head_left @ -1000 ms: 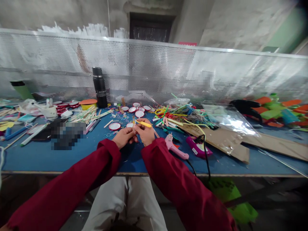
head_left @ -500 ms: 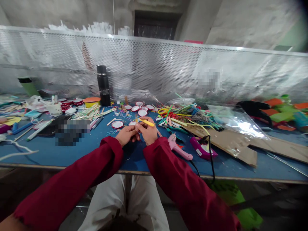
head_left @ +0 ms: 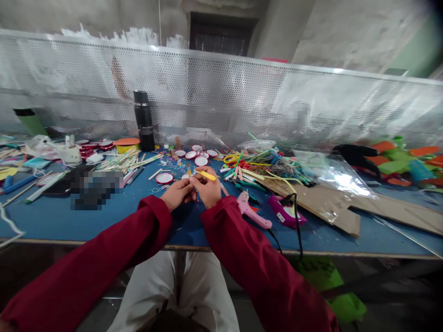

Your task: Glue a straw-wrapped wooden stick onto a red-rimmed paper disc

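Observation:
Both hands meet over the middle of the blue table [head_left: 104,221], sleeves dark red. My left hand [head_left: 176,193] is closed in a pinch on a thin wooden stick [head_left: 188,170] that stands upright between the two hands. My right hand [head_left: 209,189] is closed around a yellow tool [head_left: 206,175] that points right and slightly down; its tip end rests by the stick. The hands touch each other at the fingertips.
A pink glue gun [head_left: 251,210] and a magenta one [head_left: 285,213] with black cords lie right of my hands. Red-rimmed round lids [head_left: 164,178], sticks, coloured straws [head_left: 256,166], a black flask [head_left: 144,121], cardboard [head_left: 332,203] and a plastic bag [head_left: 328,170] crowd the table. A perforated metal screen [head_left: 221,101] stands behind.
The hands stay together on the stick and yellow tool; only the head view has shifted slightly.

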The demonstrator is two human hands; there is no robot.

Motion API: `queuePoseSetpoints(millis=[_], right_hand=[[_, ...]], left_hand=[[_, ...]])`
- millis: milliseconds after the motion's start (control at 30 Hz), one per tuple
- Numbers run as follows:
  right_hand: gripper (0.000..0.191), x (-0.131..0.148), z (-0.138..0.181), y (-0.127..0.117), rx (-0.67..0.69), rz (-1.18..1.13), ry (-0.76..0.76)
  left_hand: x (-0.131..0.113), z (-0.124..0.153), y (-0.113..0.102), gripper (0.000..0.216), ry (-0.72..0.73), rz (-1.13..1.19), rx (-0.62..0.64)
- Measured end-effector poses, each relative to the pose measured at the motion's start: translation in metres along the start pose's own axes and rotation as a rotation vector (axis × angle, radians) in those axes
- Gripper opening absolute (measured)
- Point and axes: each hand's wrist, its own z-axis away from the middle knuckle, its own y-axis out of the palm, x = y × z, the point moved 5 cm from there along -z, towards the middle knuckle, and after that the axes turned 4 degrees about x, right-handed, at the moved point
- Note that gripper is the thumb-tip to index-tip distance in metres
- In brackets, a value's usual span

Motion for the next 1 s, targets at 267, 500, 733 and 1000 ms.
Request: queuePoseSetpoints(millis=[267,500,733,1000], right_hand=[[0.035,0.023,0.0,-0.019,-0.143,-0.027,-0.083],[0.008,0.02,0.002,-0.012,-0.128,0.022,-0.089],[0.008,0.02,0.004,-0.011,-0.13,0.143,-0.103],[0.011,0.02,0.003,-0.012,-0.143,0.265,-0.155]], left_hand=[[-0.007,0.003,-0.002,0.027,-0.001,0.004,-0.069],[-0.006,0.003,0.0,0.027,0.001,-0.017,-0.041],[-0.001,0.001,-0.002,0.035,0.002,-0.022,-0.026],[0.001,-0.001,-0.002,0.041,0.021,-0.02,-0.017]])
